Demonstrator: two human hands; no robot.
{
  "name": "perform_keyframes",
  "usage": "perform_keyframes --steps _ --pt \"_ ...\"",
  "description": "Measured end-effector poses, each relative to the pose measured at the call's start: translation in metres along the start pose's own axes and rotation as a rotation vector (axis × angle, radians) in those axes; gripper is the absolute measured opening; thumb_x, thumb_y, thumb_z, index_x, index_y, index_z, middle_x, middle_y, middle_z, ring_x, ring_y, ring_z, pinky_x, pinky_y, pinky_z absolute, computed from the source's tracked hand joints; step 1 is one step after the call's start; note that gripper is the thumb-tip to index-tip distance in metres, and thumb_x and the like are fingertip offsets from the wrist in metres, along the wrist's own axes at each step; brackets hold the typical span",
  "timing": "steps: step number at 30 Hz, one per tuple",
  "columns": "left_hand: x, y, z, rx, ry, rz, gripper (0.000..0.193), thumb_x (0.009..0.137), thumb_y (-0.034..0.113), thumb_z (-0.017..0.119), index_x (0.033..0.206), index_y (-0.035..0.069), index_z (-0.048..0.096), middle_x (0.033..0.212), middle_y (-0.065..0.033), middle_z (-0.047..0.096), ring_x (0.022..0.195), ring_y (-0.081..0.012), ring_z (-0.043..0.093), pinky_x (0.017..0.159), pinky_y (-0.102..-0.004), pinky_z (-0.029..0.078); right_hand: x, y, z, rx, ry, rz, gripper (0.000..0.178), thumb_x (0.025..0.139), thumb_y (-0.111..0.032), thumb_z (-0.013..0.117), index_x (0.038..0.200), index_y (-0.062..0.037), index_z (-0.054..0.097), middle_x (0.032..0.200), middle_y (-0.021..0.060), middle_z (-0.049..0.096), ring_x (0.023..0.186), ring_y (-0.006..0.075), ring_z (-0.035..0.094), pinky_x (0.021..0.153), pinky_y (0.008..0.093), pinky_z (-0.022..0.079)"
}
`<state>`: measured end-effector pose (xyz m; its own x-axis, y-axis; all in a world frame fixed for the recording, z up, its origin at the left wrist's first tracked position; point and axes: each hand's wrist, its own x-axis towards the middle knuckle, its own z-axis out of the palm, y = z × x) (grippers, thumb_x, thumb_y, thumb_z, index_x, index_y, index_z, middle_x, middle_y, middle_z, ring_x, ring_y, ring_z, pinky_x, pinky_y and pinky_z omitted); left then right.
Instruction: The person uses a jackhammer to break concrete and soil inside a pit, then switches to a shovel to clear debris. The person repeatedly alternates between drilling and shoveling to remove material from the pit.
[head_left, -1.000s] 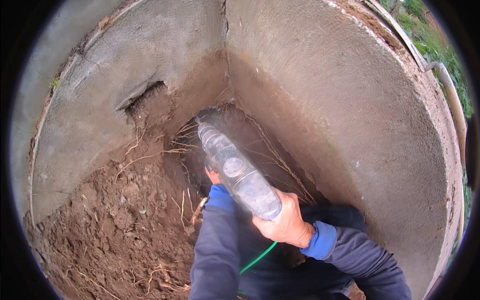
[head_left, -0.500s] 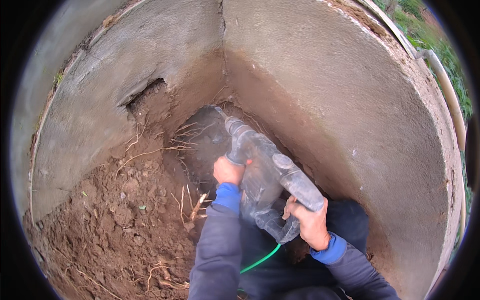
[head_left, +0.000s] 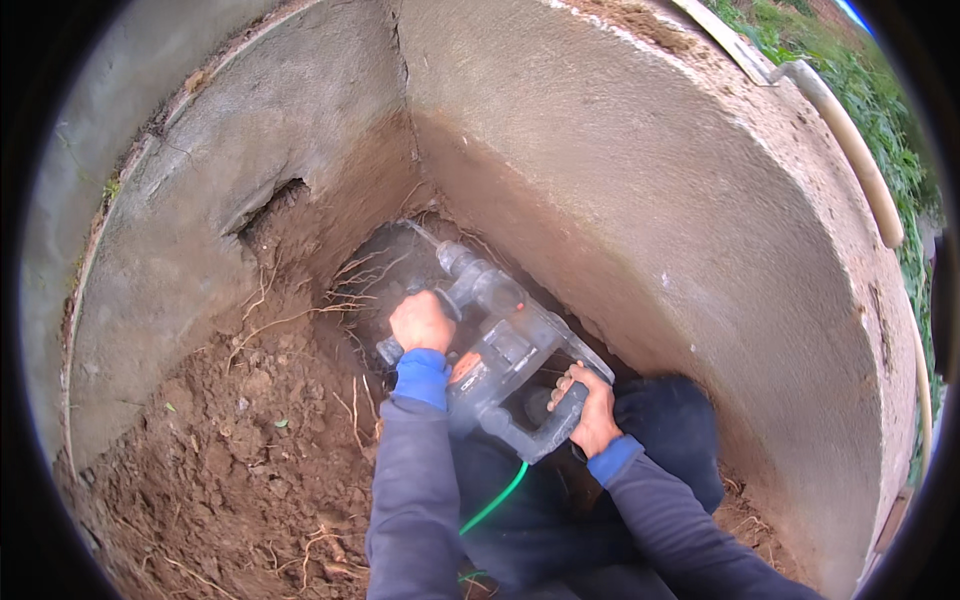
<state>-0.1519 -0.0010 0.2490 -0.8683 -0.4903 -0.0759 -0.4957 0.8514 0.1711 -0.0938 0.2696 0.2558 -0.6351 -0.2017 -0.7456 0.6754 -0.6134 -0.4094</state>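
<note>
A dusty grey demolition hammer [head_left: 515, 350] lies slantwise across the pit, its chisel bit [head_left: 422, 233] pointing up-left into the dug hollow at the wall corner. My left hand [head_left: 421, 321] is closed round the side handle near the tool's front. Farther back, my right hand [head_left: 591, 405] wraps the rear grip. A green cord [head_left: 497, 498] runs from the tool's back end down past my legs. Dust blurs the hollow, and I cannot make out exactly what the bit's tip touches.
Two rendered walls [head_left: 610, 170] meet ahead of me; the left one has a broken hole [head_left: 270, 207]. Loose brown soil [head_left: 230, 440] slopes up on the left. Thin roots [head_left: 355, 285] stick out around the hollow. A pale pipe [head_left: 850, 145] runs outside the right wall beside green plants.
The hammer has rolled, so its flat side with an orange patch now faces up. Both hands have shifted left with it, and the whole view has swung slightly.
</note>
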Motion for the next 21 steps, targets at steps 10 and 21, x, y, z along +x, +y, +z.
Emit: perform_keyframes --steps 10,21 --pt "0.013 -0.005 0.028 0.126 -0.076 -0.007 0.020 0.071 0.026 0.080 0.081 0.009 0.077 0.087 -0.0168 0.076 0.082 -0.0318 0.076 0.075 -0.0424 0.061 0.054 0.053 -0.044 0.043 0.040 -0.007 0.019 0.090 -0.025 0.062 0.077 -0.0197 0.050 0.068 -0.0023 0.045 0.058 0.0157 0.045 0.059 0.0342 0.040" --pt "0.023 -0.014 0.044 0.047 -0.153 -0.073 0.014 0.069 0.017 0.075 0.078 0.007 0.075 0.084 -0.0181 0.075 0.081 -0.0336 0.075 0.075 -0.0424 0.060 0.080 0.046 -0.058 0.125 0.021 0.125 0.015 0.088 -0.018 0.065 0.095 -0.0194 0.052 0.069 0.0020 0.048 0.058 0.0213 0.050 0.058 0.0399 0.045"
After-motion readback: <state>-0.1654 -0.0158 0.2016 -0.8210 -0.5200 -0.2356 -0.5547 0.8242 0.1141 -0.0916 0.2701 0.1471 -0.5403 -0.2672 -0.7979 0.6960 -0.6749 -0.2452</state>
